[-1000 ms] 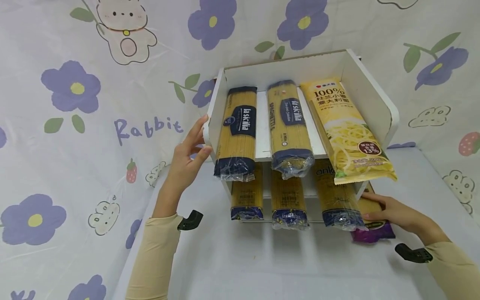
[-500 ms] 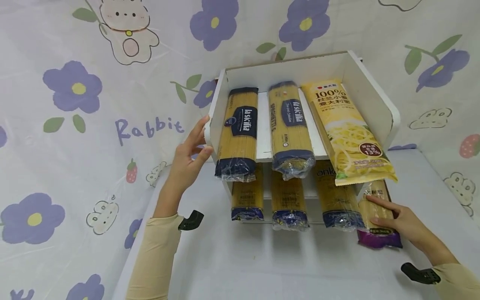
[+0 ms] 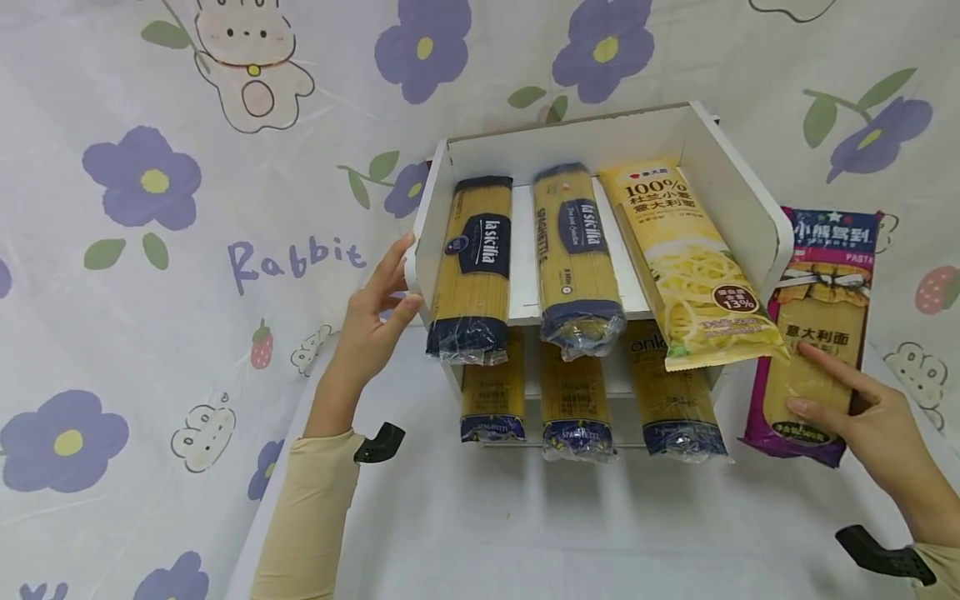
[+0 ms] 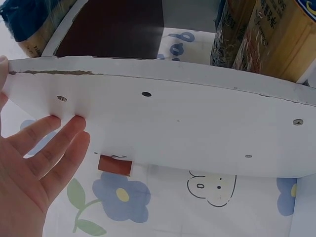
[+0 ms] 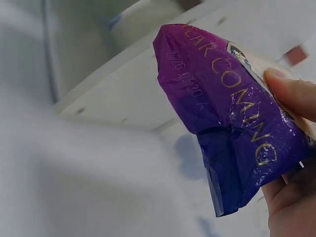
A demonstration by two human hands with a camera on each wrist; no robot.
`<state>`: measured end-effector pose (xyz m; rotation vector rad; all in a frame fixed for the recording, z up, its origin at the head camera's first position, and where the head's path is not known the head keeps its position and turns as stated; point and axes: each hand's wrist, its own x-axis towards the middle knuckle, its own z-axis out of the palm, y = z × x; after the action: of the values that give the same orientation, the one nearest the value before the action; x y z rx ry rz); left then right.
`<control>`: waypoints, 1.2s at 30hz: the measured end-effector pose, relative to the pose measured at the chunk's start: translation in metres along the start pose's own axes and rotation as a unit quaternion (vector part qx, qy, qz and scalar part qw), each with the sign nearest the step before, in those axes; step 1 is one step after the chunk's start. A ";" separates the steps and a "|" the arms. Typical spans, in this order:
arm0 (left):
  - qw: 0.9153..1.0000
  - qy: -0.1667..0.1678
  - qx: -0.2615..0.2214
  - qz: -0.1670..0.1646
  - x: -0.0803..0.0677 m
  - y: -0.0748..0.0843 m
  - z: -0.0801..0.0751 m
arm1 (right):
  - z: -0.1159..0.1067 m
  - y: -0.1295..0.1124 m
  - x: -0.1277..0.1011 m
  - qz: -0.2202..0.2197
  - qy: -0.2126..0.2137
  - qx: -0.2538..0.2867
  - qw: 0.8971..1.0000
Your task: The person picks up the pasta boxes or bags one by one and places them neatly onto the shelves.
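Note:
My right hand (image 3: 888,437) grips a purple and blue packet of pasta (image 3: 821,321) beside the white shelf's right side, its printed front showing. In the right wrist view, the packet's purple end (image 5: 217,118) points away from the hand (image 5: 296,113), with the thumb on its face and fingers beneath. My left hand (image 3: 371,321) rests on the left side panel of the white shelf (image 3: 581,137). In the left wrist view, the fingertips of that hand (image 4: 39,163) touch the panel's outer face (image 4: 187,118). One digit lies at the panel's edge.
On the upper tier lie two blue-banded spaghetti packs (image 3: 472,267) and a yellow noodle bag (image 3: 697,267), ends jutting over the front. Several spaghetti packs (image 3: 577,408) fill the lower tier. Behind hangs a flowered cloth (image 3: 300,183); a white tabletop (image 3: 525,533) spreads in front.
My right hand has drawn the pasta packet out from beside the lower tier, rightward and up, so its whole front now shows. My left hand has stayed on the shelf panel.

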<state>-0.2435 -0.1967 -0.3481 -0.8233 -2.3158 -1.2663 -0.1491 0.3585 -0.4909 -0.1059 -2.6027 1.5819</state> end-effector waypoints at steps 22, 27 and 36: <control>1.000 -0.004 0.003 -0.007 -0.001 -0.001 0.001 | -0.015 -0.060 -0.023 -0.183 0.111 0.025 0.976; 1.000 -0.003 -0.001 -0.006 -0.001 0.000 0.001 | -0.019 -0.061 -0.027 -0.213 0.099 0.034 0.971; 1.000 -0.003 -0.002 -0.007 -0.002 0.000 0.000 | -0.024 -0.063 -0.036 -0.272 0.065 0.007 0.960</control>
<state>-0.2421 -0.1974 -0.3496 -0.8148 -2.3278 -1.2777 -0.1109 0.3470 -0.4259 0.4526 -2.2478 1.3366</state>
